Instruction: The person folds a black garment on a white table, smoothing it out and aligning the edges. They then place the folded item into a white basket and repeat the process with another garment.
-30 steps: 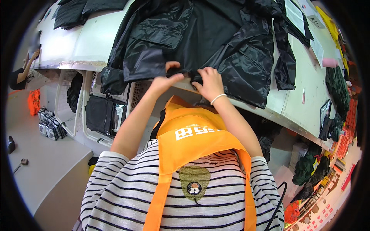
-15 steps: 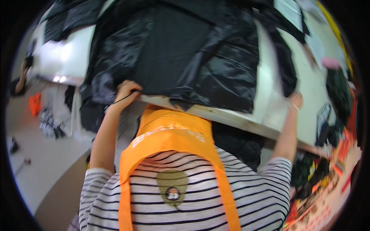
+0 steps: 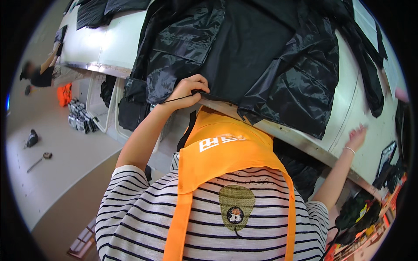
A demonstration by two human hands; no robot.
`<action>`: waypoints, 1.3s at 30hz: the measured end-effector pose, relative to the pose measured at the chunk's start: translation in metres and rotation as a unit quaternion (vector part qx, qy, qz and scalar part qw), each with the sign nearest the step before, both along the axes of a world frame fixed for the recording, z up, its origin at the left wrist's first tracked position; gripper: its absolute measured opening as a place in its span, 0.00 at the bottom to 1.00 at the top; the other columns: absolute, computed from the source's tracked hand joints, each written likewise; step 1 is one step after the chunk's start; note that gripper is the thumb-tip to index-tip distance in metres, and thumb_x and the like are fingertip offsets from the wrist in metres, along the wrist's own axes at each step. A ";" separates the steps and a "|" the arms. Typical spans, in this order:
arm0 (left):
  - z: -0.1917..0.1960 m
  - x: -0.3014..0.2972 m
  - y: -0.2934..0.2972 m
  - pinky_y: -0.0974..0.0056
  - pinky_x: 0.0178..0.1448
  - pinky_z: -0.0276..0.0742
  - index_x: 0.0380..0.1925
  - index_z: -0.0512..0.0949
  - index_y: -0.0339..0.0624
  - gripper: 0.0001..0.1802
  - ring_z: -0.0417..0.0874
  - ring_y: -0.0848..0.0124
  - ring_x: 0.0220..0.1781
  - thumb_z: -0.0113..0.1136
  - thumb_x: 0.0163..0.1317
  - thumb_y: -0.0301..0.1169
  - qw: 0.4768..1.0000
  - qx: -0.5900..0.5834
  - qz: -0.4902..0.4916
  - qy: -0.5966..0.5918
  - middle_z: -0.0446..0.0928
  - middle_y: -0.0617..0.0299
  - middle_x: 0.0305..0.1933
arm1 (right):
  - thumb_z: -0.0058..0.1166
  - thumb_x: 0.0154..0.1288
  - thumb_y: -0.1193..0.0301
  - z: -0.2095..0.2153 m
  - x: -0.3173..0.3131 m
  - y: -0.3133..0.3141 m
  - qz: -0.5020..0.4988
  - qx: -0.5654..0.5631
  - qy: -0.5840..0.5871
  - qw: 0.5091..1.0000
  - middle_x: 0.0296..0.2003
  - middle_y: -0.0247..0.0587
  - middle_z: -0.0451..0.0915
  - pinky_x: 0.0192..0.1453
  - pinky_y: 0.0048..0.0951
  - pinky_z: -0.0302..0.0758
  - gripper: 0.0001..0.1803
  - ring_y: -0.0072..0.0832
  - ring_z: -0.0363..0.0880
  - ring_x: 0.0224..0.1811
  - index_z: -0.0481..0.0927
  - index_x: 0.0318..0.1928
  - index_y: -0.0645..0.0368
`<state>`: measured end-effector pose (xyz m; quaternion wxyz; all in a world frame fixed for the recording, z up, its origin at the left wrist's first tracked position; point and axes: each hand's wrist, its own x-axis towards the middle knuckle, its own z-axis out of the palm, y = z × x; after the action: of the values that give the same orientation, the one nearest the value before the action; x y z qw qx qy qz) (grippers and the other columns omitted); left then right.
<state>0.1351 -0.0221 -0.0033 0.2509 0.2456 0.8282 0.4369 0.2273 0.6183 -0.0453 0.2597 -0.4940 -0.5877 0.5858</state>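
A shiny black jacket (image 3: 305, 87) lies spread over the white table (image 3: 348, 148), its front parted to show the dull black inside. My left hand (image 3: 188, 92) is closed on its bottom hem, at the table's front edge. A dark band or cord circles that wrist. To the right, my right hand (image 3: 357, 136) is held above the table, empty, its fingers apart. Just beyond it lies the end of a black sleeve (image 3: 375, 106), apart from the hand. Whether the hem is pinched single or folded is hidden by my left fingers.
More black garments (image 3: 93, 13) lie at the far left of the table. White crates (image 3: 102, 104), stacked packed bundles (image 3: 80, 116) and an orange item (image 3: 64, 94) stand on the floor at left. Another person (image 3: 43, 71) is farther off. Dark cloth (image 3: 296, 169) is under the table.
My right hand has come away from the sleeve end, which now lies farther off on the table. My left hand stays at the jacket's hem. The whole view has shifted.
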 end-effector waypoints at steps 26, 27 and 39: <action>-0.032 -0.075 0.005 0.74 0.49 0.70 0.39 0.81 0.30 0.18 0.78 0.75 0.38 0.49 0.49 0.24 0.886 0.079 -0.109 -0.444 0.81 0.58 0.38 | 0.60 0.53 0.77 0.032 -0.017 -0.478 0.415 0.107 0.060 0.902 0.33 0.37 0.72 0.33 0.21 0.70 0.07 0.23 0.72 0.28 0.76 0.30 0.65; -0.032 -0.073 0.006 0.74 0.49 0.71 0.39 0.81 0.30 0.18 0.78 0.75 0.38 0.49 0.49 0.24 0.885 0.085 -0.094 -0.448 0.81 0.58 0.37 | 0.59 0.55 0.76 0.030 -0.006 -0.471 0.413 0.137 0.048 0.899 0.33 0.36 0.72 0.35 0.20 0.69 0.05 0.22 0.72 0.29 0.76 0.32 0.64; -0.043 0.080 -0.210 0.66 0.55 0.70 0.44 0.78 0.37 0.17 0.75 0.66 0.53 0.57 0.59 0.37 0.925 -0.001 0.148 -0.351 0.75 0.58 0.54 | 0.40 0.71 0.72 0.012 0.111 -0.411 0.258 0.042 -0.175 0.949 0.37 0.40 0.79 0.31 0.13 0.67 0.18 0.12 0.69 0.25 0.69 0.58 0.63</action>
<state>0.2153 -0.2324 -0.0459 0.4579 -0.0490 0.7146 0.5266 0.3386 0.2077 -0.0335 0.0131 -0.4093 -0.7553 0.5117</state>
